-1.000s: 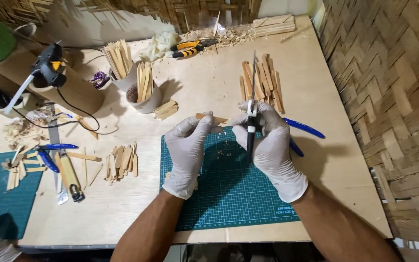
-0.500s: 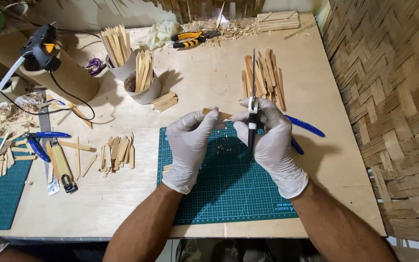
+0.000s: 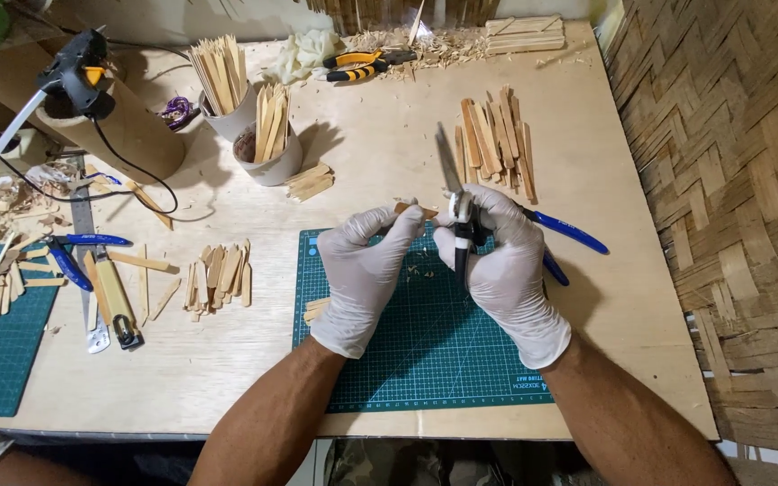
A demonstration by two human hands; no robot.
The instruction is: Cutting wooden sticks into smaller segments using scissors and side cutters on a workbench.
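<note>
Risky bit, probably: cutter blade sitting right by gloved fingertips, so a slip could nick the glove or snap the stick and flick a chip off. Thin wood, easy to split off-line too.

Right hand wrapped tight round the cutter, blade pointing up and away. Left hand pinched narrow on the stick, just beside the blade, over the far edge of the green mat. Blue pliers half hidden behind the right hand.
</note>
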